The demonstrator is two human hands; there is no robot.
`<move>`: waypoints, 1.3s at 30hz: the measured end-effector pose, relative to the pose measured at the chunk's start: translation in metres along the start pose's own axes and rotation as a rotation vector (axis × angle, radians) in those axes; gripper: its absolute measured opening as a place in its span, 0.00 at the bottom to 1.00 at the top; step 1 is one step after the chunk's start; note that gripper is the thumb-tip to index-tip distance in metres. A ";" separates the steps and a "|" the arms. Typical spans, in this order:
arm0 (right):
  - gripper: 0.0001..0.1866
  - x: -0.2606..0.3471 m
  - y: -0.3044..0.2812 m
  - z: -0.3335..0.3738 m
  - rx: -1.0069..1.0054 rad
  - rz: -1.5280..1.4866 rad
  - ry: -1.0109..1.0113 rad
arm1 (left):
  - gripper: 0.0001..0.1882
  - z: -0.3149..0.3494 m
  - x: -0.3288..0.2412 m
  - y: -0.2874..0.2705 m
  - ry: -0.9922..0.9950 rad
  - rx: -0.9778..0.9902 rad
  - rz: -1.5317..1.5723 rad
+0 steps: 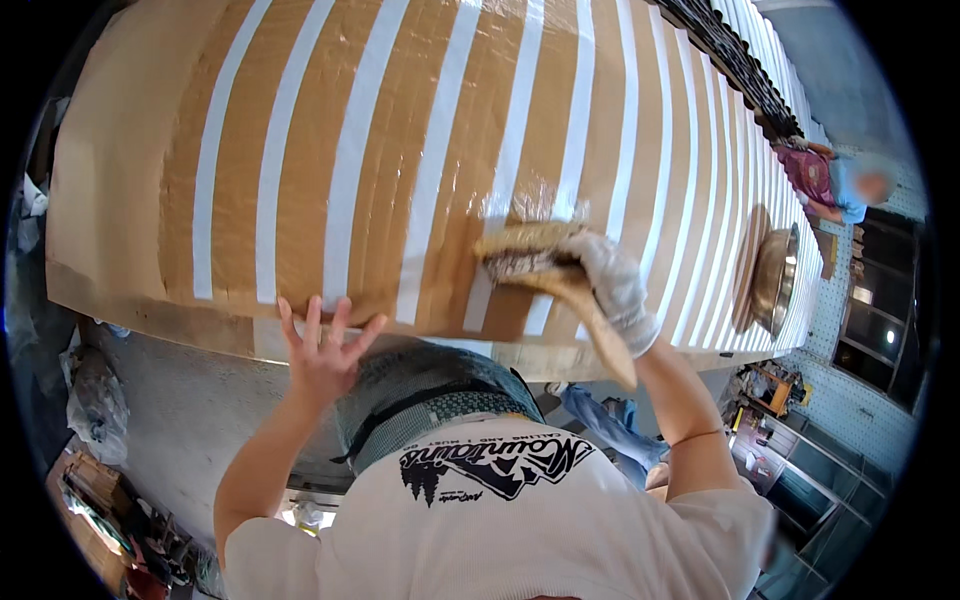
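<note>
On the striped sheet [380, 250], the left hand [325, 355] splays its fingers [313, 318], the right hand [608, 280] gripping a brush [560, 284].

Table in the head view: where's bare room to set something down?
Free patches: the plain left end of the table, left of the first white strip, and the striped stretch between the right hand and the metal bowl. Crowded: the brush in that hand, the near edge under the left hand, and the dark rods at upper right.
</note>
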State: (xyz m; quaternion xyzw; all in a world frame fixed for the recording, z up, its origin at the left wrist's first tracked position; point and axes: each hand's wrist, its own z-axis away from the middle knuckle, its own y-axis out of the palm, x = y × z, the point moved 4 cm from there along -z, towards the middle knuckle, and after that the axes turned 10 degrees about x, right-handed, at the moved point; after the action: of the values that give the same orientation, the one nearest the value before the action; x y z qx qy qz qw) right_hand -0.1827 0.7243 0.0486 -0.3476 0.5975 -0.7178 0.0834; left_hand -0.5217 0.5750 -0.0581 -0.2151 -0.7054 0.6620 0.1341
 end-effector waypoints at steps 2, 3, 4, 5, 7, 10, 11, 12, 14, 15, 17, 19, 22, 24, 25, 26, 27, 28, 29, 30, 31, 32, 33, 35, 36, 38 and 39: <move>0.20 0.009 0.018 0.040 0.209 0.183 0.073 | 0.40 -0.001 0.000 0.000 -0.008 -0.016 0.010; 0.19 0.012 0.016 0.050 0.299 0.024 0.176 | 0.41 0.001 -0.002 0.000 -0.011 -0.021 0.014; 0.19 0.023 0.002 0.042 0.381 -0.138 0.275 | 0.41 0.001 -0.003 0.000 -0.011 -0.007 -0.001; 0.18 0.027 -0.004 0.037 0.456 -0.300 0.371 | 0.42 0.002 -0.003 0.000 -0.010 0.002 -0.019; 0.25 -0.001 0.004 0.041 0.184 -0.045 0.082 | 0.42 0.001 -0.005 -0.002 -0.006 0.014 -0.048; 0.23 -0.012 0.010 0.040 -0.117 -0.209 0.171 | 0.49 0.002 -0.009 0.001 -0.027 0.040 -0.005; 0.22 -0.008 0.014 0.040 -0.203 -0.264 0.210 | 0.49 0.003 -0.010 0.000 -0.030 0.052 -0.006; 0.21 0.003 0.021 0.048 -0.214 -0.107 0.228 | 0.49 0.003 -0.012 0.000 -0.031 0.063 -0.006; 0.21 0.031 0.041 0.076 -0.231 0.205 0.257 | 0.50 0.004 -0.011 0.001 -0.031 0.059 -0.021; 0.18 0.037 0.050 0.090 -0.254 0.262 0.210 | 0.50 0.003 -0.011 0.005 -0.024 0.047 -0.034; 0.18 0.048 0.049 0.108 -0.102 0.112 0.187 | 0.50 0.008 -0.011 0.006 -0.032 0.042 -0.028; 0.18 0.059 0.029 0.109 0.097 -0.101 0.215 | 0.51 0.011 -0.016 0.004 -0.066 0.051 0.012; 0.19 0.032 0.030 0.094 0.143 -0.220 0.293 | 0.51 0.012 -0.029 0.007 -0.140 0.039 0.042; 0.17 0.038 0.023 0.080 -0.121 -0.425 0.219 | 0.49 0.014 -0.034 0.009 -0.121 0.048 0.069; 0.17 0.054 0.019 0.069 -0.187 -0.287 0.214 | 0.49 0.017 -0.036 0.008 -0.119 0.080 0.077; 0.17 0.069 0.017 0.062 -0.259 -0.150 0.210 | 0.48 0.019 -0.037 0.006 -0.114 0.111 0.084; 0.17 0.073 0.030 0.065 -0.269 -0.071 0.190 | 0.47 0.023 -0.041 0.005 -0.093 0.129 0.127; 0.17 0.080 0.042 0.070 -0.235 -0.009 0.187 | 0.46 0.027 -0.044 0.004 -0.077 0.148 0.166; 0.17 0.087 0.051 0.078 -0.203 0.059 0.188 | 0.45 0.031 -0.044 0.002 -0.057 0.163 0.208; 0.17 0.089 0.057 0.080 -0.173 0.129 0.190 | 0.44 0.033 -0.036 -0.003 -0.119 0.095 0.253; 0.17 0.089 0.053 0.076 -0.125 0.076 0.151 | 0.43 0.034 -0.030 -0.009 -0.178 0.026 0.303; 0.17 0.090 0.042 0.076 -0.074 0.023 0.124 | 0.43 0.033 -0.025 -0.019 -0.227 -0.038 0.358; 0.17 0.094 0.035 0.071 -0.060 -0.074 0.139 | 0.37 0.034 -0.012 -0.031 -0.322 -0.098 0.343; 0.18 0.103 0.021 0.051 -0.078 -0.307 0.210 | 0.33 0.038 0.018 -0.029 -0.455 -0.203 0.268; 0.19 0.106 0.021 0.037 -0.108 -0.445 0.269 | 0.31 0.041 0.030 -0.027 -0.517 -0.256 0.232; 0.19 0.126 0.027 0.013 -0.141 -0.217 0.082 | 0.29 0.040 0.043 -0.021 -0.512 -0.237 0.234; 0.19 0.133 0.043 0.004 -0.119 -0.098 0.081 | 0.27 0.037 0.047 -0.018 -0.504 -0.229 0.236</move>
State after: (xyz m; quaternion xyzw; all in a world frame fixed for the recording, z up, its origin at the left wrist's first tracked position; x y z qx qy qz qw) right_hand -0.2919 0.6382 0.0627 -0.3515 0.6242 -0.6978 0.0030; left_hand -0.5823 0.5645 -0.0485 -0.1381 -0.7567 0.6217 -0.1480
